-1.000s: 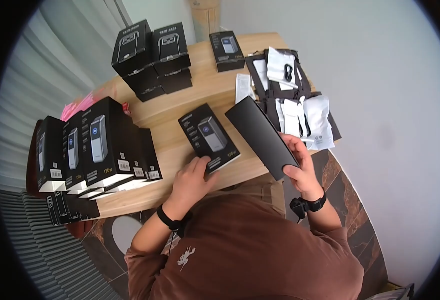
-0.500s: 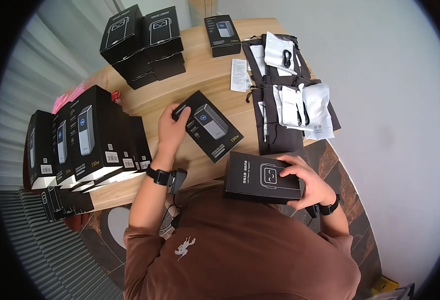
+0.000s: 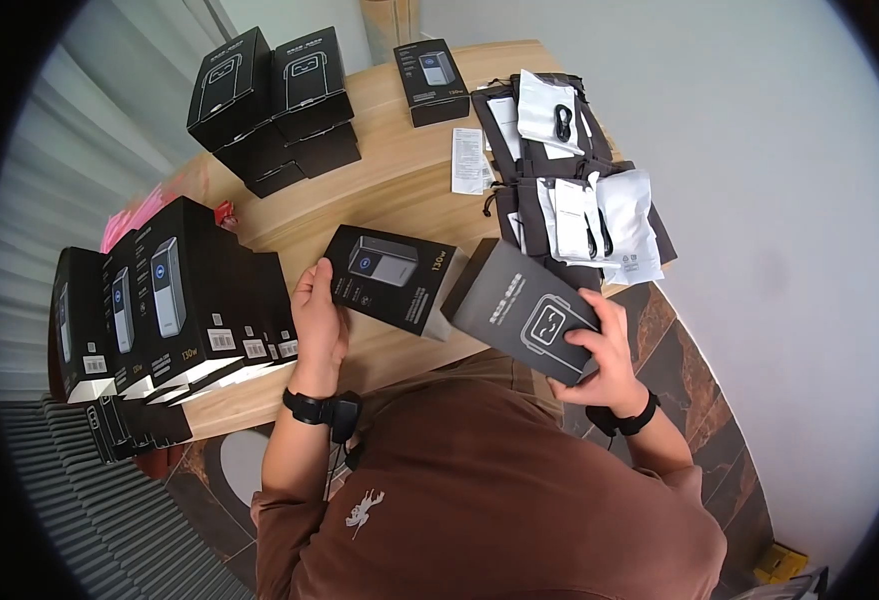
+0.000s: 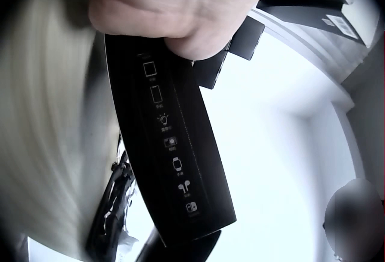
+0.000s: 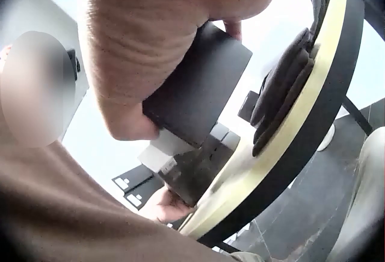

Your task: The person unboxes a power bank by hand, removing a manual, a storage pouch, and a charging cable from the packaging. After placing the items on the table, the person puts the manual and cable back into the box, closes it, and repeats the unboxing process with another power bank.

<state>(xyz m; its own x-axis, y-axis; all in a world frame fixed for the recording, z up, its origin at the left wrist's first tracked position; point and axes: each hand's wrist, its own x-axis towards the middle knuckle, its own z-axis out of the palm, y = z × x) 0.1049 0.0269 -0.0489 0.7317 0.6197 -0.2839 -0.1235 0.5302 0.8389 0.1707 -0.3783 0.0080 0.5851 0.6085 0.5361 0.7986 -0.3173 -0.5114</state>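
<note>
Black picture-front carton (image 3: 390, 278), face-print box (image 3: 520, 310); contents hidden.
Left grip (image 3: 318, 318) clamped on carton, extending rightward; right grip (image 3: 608, 362) clamped on box, extending leftward.

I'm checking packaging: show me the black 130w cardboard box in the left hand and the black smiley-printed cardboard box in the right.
Black 130w cardboard box (image 3: 392, 274): head view, printed front.
Black smiley-printed cardboard box (image 3: 522, 312): head view, printed face.
</note>
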